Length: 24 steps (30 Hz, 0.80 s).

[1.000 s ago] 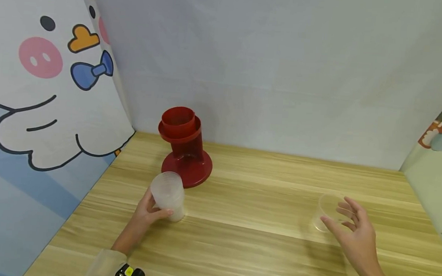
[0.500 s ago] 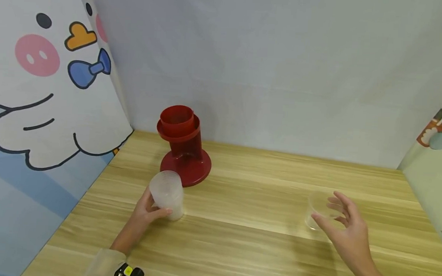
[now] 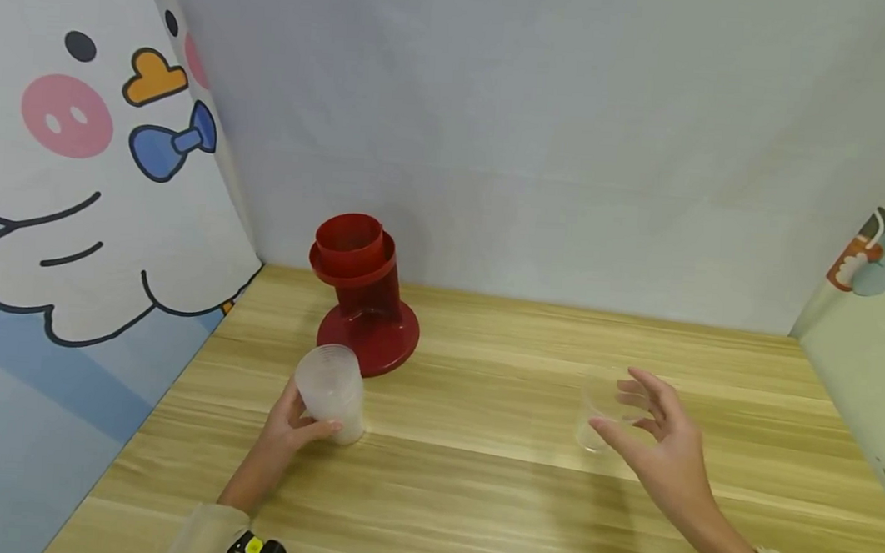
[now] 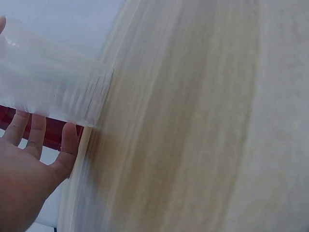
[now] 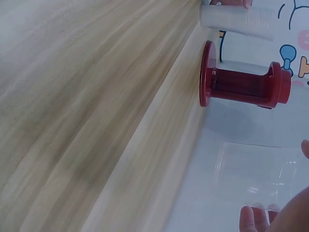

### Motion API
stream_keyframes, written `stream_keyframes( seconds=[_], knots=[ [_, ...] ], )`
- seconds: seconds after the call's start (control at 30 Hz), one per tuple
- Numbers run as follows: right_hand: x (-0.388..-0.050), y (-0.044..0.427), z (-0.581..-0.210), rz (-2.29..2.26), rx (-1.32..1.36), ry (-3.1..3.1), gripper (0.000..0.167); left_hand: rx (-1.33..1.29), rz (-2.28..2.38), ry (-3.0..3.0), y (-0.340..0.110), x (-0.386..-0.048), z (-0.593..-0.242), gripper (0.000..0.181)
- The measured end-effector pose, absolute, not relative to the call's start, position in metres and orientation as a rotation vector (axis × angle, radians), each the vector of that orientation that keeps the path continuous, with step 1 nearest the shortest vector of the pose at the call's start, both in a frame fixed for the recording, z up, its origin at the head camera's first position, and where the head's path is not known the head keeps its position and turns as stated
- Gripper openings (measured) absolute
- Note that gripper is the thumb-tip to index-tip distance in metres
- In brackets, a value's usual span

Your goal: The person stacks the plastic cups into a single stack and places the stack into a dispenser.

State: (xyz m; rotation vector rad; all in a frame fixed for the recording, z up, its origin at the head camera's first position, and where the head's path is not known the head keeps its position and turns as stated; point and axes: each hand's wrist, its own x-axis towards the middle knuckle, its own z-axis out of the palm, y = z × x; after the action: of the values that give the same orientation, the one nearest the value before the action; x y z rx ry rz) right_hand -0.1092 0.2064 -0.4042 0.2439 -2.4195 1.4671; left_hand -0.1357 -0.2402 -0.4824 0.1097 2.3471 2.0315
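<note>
My left hand (image 3: 284, 435) grips a stack of nested translucent plastic cups (image 3: 331, 388), thumb on the near side. The stack stands on the table in front of the red stand. In the left wrist view the stack (image 4: 50, 72) has fingers along its side. Toward the right, my right hand (image 3: 666, 447) holds a single clear plastic cup (image 3: 595, 418) between thumb and fingers. In the right wrist view this cup (image 5: 253, 174) appears raised a little off the table, and only fingertips and part of the palm show.
A red plastic stand (image 3: 379, 344) with a round base and a ringed open top stands behind the cup stack. The wood-grain table (image 3: 460, 511) runs back to a pale cloth wall (image 3: 532, 147). Printed cartoon cloth (image 3: 78, 207) hangs at the left.
My right hand has moved to the left over the table with the clear cup. The left hand keeps holding the stack in place; the head view shifts slightly.
</note>
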Motion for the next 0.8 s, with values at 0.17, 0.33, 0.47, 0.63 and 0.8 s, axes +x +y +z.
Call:
stream_keyframes(
  seconds=[0.17, 0.33, 0.47, 0.63, 0.8],
  knots=[
    [-0.112, 0.195, -0.396, 1.494, 0.271, -2.408, 0.070, 0.113, 2.032, 2.344, -0.241, -0.135, -0.483, 0.081],
    [-0.113, 0.188, -0.391, 1.512, 0.300, -2.396, 0.069, 0.107, 2.028, 2.349, -0.241, -0.135, -0.484, 0.082],
    [-0.114, 0.182, -0.387, 1.535, 0.305, -2.389, 0.069, 0.103, 2.026, 2.356, -0.242, -0.135, -0.484, 0.082],
    [-0.115, 0.176, -0.383, 1.560, 0.327, -2.386, 0.068, 0.111, 2.029, 2.360, -0.241, -0.135, -0.483, 0.083],
    [-0.116, 0.170, -0.381, 1.578, 0.367, -2.377, 0.069, 0.127, 2.034, 2.360, -0.241, -0.135, -0.482, 0.082]
  ],
)
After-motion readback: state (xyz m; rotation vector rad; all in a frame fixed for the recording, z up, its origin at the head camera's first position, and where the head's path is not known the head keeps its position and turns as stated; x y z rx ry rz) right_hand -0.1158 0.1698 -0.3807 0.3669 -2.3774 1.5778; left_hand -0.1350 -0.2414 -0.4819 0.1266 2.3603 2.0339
